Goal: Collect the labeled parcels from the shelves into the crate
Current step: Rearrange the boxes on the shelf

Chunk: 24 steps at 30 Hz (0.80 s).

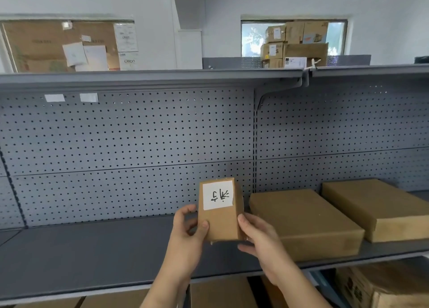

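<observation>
A small brown cardboard parcel with a white handwritten label is held up above the grey shelf. My left hand grips its left edge, thumb on the front face. My right hand grips its right edge and lower corner. Two larger flat brown parcels lie on the same shelf to the right: one close by, the other farther right. I see no label on either one. No crate is in view.
A grey pegboard back panel stands behind the shelf, with an upper shelf overhead. More cardboard boxes sit on the level below. Stacked cartons fill a window beyond.
</observation>
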{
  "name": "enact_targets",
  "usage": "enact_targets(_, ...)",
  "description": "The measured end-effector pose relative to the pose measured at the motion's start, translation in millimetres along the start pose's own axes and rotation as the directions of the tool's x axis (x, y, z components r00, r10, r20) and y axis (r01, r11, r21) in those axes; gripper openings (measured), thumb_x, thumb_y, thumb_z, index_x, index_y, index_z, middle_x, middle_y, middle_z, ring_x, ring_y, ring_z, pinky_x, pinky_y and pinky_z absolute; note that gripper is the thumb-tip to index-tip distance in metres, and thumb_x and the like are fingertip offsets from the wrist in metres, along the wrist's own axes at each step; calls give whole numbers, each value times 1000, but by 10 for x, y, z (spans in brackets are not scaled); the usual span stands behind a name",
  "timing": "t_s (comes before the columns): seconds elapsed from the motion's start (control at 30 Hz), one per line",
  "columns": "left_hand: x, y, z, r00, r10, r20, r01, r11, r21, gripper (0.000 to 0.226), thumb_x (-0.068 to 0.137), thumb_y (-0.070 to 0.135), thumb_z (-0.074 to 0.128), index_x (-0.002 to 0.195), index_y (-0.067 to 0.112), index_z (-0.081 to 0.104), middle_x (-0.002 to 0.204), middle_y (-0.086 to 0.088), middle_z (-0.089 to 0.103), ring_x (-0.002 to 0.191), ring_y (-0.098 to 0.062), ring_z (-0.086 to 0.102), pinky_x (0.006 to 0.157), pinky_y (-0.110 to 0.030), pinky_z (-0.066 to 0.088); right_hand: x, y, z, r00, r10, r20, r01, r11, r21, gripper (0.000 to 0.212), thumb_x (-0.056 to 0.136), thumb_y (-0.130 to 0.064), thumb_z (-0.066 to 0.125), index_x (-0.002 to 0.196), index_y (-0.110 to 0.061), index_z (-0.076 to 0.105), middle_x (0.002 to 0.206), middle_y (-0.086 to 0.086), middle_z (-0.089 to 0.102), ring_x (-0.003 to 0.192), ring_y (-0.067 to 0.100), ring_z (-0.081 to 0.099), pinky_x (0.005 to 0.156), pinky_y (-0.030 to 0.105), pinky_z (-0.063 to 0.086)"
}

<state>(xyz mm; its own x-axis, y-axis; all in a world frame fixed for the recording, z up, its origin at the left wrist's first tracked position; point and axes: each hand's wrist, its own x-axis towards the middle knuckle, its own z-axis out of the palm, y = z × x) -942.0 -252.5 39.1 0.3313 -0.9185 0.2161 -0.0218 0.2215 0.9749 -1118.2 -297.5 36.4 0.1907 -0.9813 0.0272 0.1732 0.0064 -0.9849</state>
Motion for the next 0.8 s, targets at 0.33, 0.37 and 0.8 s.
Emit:
enact_targets(0.33, -74, 31, 28, 999, 46, -5, -46, 999, 13, 36, 89, 30, 74, 120, 39, 56, 118, 10, 69, 102, 0, 66, 88, -24, 51, -63, 15, 153, 994, -101, -27, 101, 995, -24, 29, 91, -23, 75, 117, -28, 64, 104, -13, 78, 97, 7, 74, 90, 42, 61)
enact_targets(0.37, -83, 37, 30, 999, 42, 10, -42, 999, 22, 42, 86, 31, 77, 121, 39, 54, 118, 12, 68, 99, 3, 66, 87, -23, 52, -75, 25, 162, 994, -102, -28, 102, 994, -26, 29, 92, -23, 75, 119, -28, 64, 105, -12, 77, 98, 8, 74, 89, 42, 61)
enact_targets(0.8, -73, 72, -4, 993, -28, 111, 54, 971, -234, 42, 81, 37, 71, 118, 19, 61, 118, -6, 73, 110, -25, 68, 93, -44, 56, -105, -75, 171, 993, -105, -54, 108, 993, 46, 20, 103, -29, 55, 122, -29, 62, 114, -6, 74, 102, 10, 71, 89, 37, 60)
